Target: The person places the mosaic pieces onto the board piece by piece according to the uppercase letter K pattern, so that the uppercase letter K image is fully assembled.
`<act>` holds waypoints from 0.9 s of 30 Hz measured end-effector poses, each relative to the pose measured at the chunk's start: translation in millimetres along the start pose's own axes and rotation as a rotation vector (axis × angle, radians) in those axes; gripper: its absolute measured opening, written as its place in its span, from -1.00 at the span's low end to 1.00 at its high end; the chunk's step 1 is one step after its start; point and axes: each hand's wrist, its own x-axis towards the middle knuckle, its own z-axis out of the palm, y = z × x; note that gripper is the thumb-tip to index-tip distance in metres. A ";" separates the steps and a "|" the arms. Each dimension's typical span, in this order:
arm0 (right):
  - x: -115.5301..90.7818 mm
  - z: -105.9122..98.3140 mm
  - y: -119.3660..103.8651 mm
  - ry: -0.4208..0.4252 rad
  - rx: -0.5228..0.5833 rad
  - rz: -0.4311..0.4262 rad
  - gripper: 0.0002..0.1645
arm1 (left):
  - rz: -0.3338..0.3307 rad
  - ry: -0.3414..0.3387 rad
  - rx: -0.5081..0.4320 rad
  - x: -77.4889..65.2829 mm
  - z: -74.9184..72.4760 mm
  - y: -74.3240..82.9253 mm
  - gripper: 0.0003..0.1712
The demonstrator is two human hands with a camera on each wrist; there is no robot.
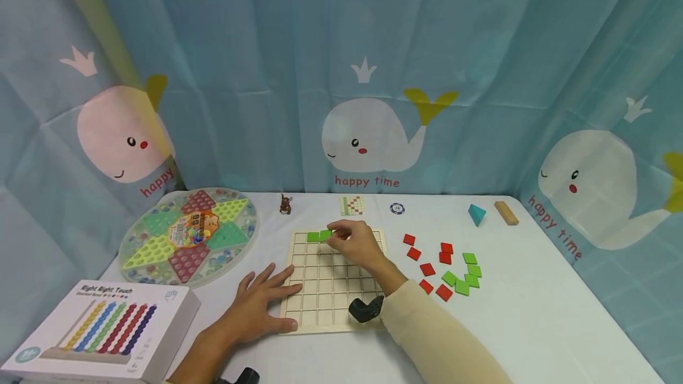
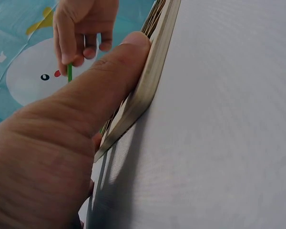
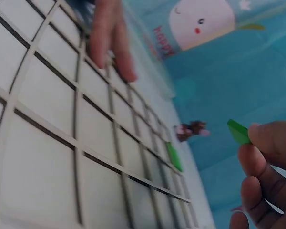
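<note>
A wooden grid board [image 1: 312, 301] lies on the white table. One green square tile [image 1: 313, 237] sits in a cell of its far row. Just right of it, my right hand [image 1: 354, 243] pinches a second green tile [image 3: 239, 131] between thumb and index finger, held above the board in the right wrist view. My left hand [image 1: 261, 304] rests spread along the board's left side, fingers straight over the grid. In the left wrist view, the left thumb [image 2: 119, 62] lies against the board's edge.
Right of the board lie several red tiles [image 1: 427, 269] and several green tiles [image 1: 462, 287]. Behind are a brown figurine [image 1: 285, 204], a pattern card [image 1: 352, 205], a poker chip [image 1: 397, 208], a teal block [image 1: 477, 214] and a wooden block [image 1: 506, 213]. Leftward are a Chinese checkers board [image 1: 217, 265] and a box [image 1: 101, 330].
</note>
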 end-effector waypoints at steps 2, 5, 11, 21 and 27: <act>2.7 7.5 2.3 -0.013 -0.011 0.039 -0.69 | 0.003 0.001 -0.001 -0.3 0.1 -0.4 -0.12; 5.2 17.2 7.3 -0.034 -0.037 0.093 -0.69 | 0.006 -0.001 -0.005 -0.9 0.5 -0.1 -0.13; 9.0 27.9 14.3 -0.053 -0.109 0.117 -0.70 | 0.001 0.003 -0.005 -1.4 -0.4 1.4 -0.14; 16.5 36.8 16.3 -0.084 -0.242 0.109 -0.74 | 0.010 0.008 0.006 -1.1 -1.2 0.8 -0.12; 19.4 40.3 16.8 -0.092 -0.277 0.099 -0.76 | 0.021 0.014 0.007 -0.1 0.3 -1.3 -0.11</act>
